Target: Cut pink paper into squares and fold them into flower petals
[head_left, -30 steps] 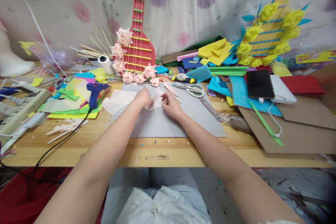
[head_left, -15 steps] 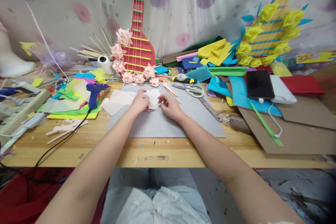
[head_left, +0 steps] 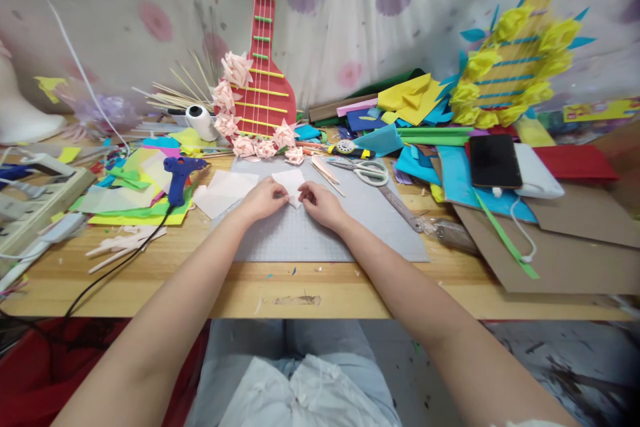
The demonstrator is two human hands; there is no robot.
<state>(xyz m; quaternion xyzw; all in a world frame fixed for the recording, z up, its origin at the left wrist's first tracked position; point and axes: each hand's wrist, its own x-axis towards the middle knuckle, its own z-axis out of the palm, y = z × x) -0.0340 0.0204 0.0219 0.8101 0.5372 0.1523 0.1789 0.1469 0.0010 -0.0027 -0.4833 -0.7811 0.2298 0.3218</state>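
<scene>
A small pale pink piece of paper point(head_left: 289, 181) lies over the grey cutting mat point(head_left: 320, 243), between my two hands. My left hand point(head_left: 266, 199) pinches its near left edge between thumb and fingers. At the near right edge, my right hand point(head_left: 323, 203) has its fingers curled with the tips together on the paper. The near corner of the paper looks bent up between the fingertips. Larger pale pink sheets point(head_left: 227, 191) rest to the left of my left hand. Beyond my right hand lie scissors point(head_left: 373, 175) and thin pale pink paper strips point(head_left: 325, 172).
A blue glue gun point(head_left: 180, 180) stands on coloured paper at the left, its cord trailing over the table edge. A red paper instrument with pink flowers point(head_left: 263, 97) leans at the back. A metal ruler point(head_left: 400, 208), a phone point(head_left: 495, 160) and cardboard point(head_left: 565, 260) lie to the right.
My left hand has moved slightly left and nearer to me, from the paper's upper left to its lower edge. The paper has turned a little, with its near corner now bent. The right hand stays nearly in place.
</scene>
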